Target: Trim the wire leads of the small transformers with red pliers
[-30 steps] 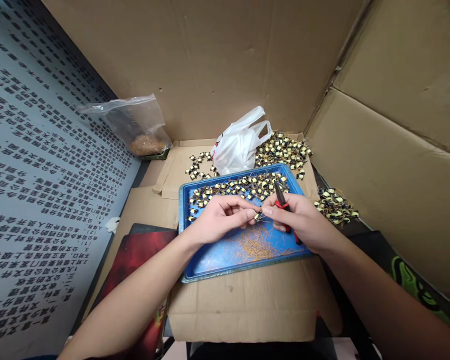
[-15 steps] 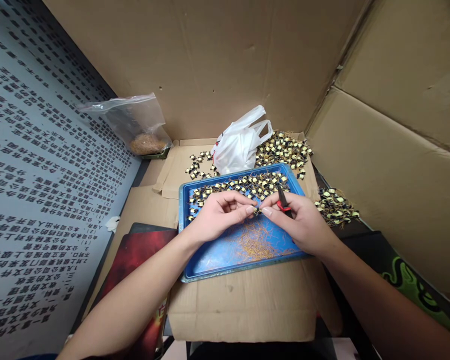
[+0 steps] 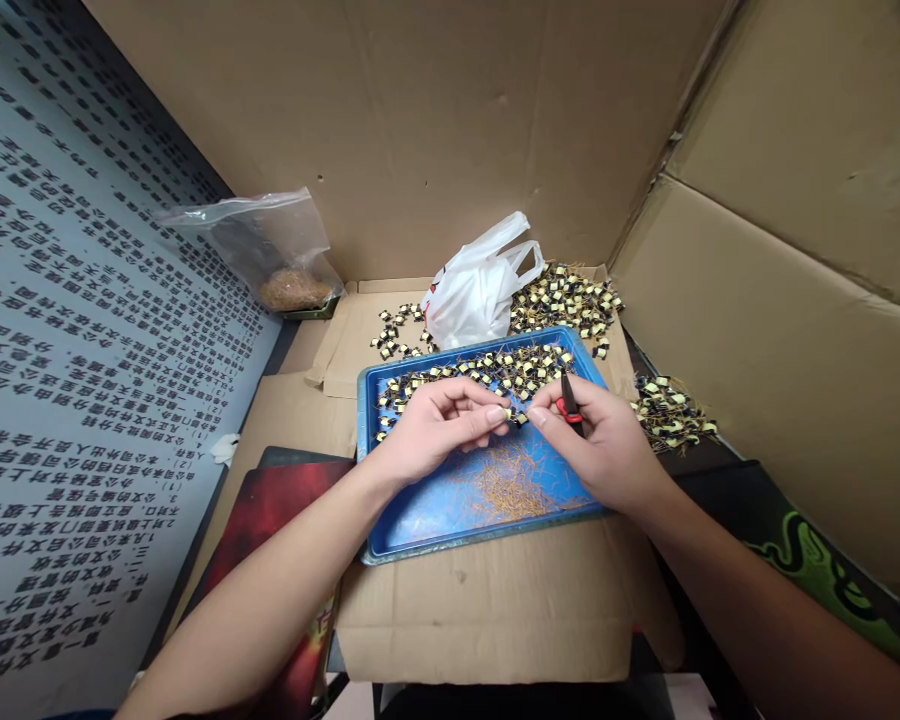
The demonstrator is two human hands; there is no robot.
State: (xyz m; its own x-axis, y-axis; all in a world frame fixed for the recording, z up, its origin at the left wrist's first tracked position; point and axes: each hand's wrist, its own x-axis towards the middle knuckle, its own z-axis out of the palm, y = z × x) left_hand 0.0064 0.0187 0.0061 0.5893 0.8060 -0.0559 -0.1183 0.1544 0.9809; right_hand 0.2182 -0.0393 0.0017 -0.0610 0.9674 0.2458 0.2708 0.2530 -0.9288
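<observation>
Over the blue tray [image 3: 420,535], my left hand [image 3: 450,425] pinches a small black-and-yellow component [image 3: 507,413] between thumb and fingertips. My right hand [image 3: 596,435] is just to its right, closed around a small red-and-black cutting tool [image 3: 570,404] whose dark blades point up and away. Its thumb and forefinger tips are together, a small gap from the left fingertips. Several similar components [image 3: 457,372] with copper-coloured leads fill the tray's far half. Cut orange wire bits [image 3: 511,485] lie in a heap in its near half.
Behind the tray stands a white plastic bag [image 3: 472,295], with a component pile [image 3: 570,300] right of it. Another pile [image 3: 667,412] lies right of the tray. A clear bag of wire bits [image 3: 296,285] is at the back left. Cardboard walls [image 3: 435,120] rise behind and to the right.
My hands have moved slightly apart; the fingertips that nearly met around the component now have a gap. The tool in my right hand has turned a little more upright.
</observation>
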